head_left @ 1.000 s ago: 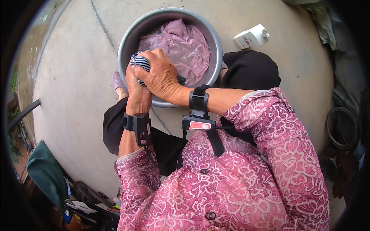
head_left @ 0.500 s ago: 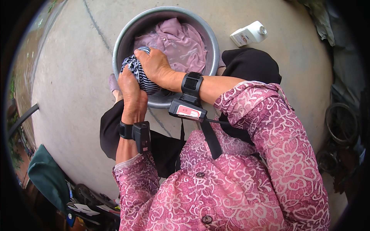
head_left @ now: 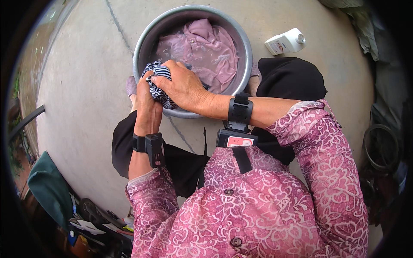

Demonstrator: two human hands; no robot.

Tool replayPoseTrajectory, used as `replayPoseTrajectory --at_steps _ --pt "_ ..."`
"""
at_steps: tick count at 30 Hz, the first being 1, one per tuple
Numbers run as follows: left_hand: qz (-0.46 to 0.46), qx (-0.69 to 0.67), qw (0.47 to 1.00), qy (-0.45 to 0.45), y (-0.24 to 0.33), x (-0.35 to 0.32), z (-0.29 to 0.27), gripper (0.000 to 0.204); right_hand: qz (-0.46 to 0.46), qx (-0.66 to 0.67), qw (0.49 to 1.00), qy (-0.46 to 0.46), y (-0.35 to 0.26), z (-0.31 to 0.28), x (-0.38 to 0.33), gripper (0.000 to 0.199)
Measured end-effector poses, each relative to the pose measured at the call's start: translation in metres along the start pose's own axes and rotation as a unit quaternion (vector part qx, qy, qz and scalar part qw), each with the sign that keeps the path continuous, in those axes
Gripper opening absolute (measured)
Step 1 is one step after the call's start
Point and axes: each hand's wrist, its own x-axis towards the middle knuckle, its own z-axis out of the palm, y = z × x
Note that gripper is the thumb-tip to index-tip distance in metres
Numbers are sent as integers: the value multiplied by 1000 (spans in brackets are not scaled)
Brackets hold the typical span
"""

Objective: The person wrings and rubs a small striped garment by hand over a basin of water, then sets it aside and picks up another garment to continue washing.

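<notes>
A black-and-white cloth, partly striped and partly patterned, is bunched between my two hands over the near left rim of a round metal basin. My left hand grips its left side, fingers closed. From the right, my right hand lies over the bundle with its fingers wrapped round it, hiding part of the cloth. Behind my hands, a pink garment lies soaking in the basin's cloudy water, some of it bulging above the surface.
A white plastic bottle lies on the concrete floor right of the basin. My black-trousered knees flank the basin's near side. A dark green cloth and assorted clutter sit at the lower left. A wheel stands at the far right.
My right hand has turned and shifted over the cloth, its fingers now folded across the top. The bundle is more crumpled between my hands. The whole view has shifted slightly.
</notes>
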Motion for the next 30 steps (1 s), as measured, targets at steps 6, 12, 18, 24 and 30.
replayPoseTrajectory --at_steps 6,12,18,24,30 --pt "-27 -59 998 11 11 5 18 28 -92 -46 994 44 -15 -21 24 38" --pt "-25 15 1000 -8 16 -3 22 48 -139 56 985 85 -21 -46 49 35" --pt "66 72 993 66 18 -21 25 47 -55 -60 996 33 57 -33 82 40" --pt "51 19 999 0 30 -49 32 33 5 -310 949 -53 177 -31 84 48" --pt "53 2 998 19 23 -73 31 31 -65 -492 842 -212 197 -29 44 55"
